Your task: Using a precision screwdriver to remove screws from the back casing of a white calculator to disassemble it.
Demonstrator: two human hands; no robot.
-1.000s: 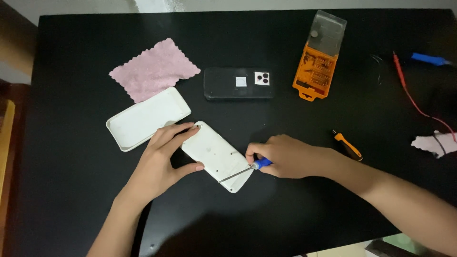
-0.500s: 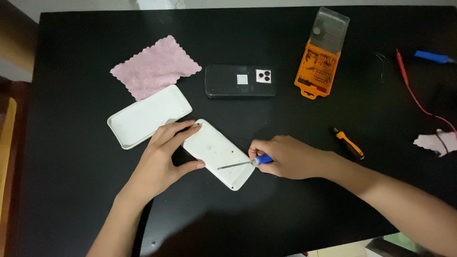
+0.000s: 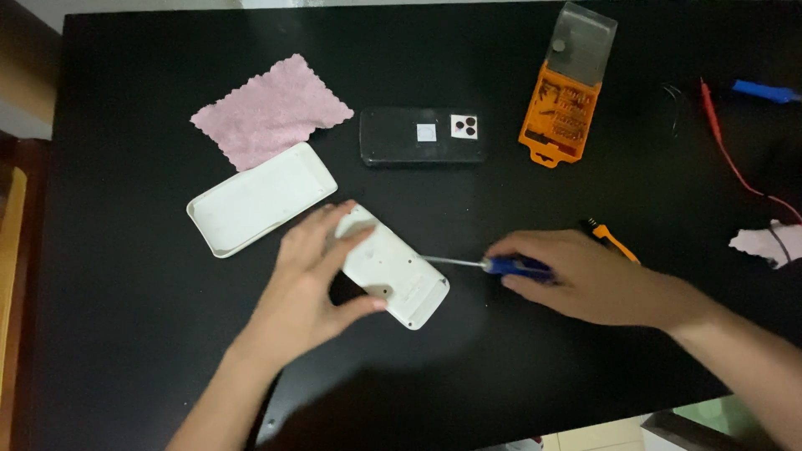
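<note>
- L hand [image 3: 311, 288] spread over the white device [image 3: 393, 266], fingers pinning its near-left end flat on the black table [image 3: 125, 351], approx centre.
- R hand [image 3: 585, 274] closed round a blue-handled screwdriver [image 3: 480, 264]; tip at the device's right edge.
- White cover [image 3: 259, 198] lies just beside, up-left; pink cloth [image 3: 269, 108] behind it.
- Black phone [image 3: 423, 135] and orange bit case [image 3: 568, 92] further back; 1 small orange tool [image 3: 611, 240] by R hand.

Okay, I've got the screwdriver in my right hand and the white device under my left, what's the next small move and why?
Probably bring the screwdriver tip back onto a screw in the white device's back. The right hand holds the blue handle with the tip just off the casing's right edge, while the left hand pins the casing flat on the black table.
</note>
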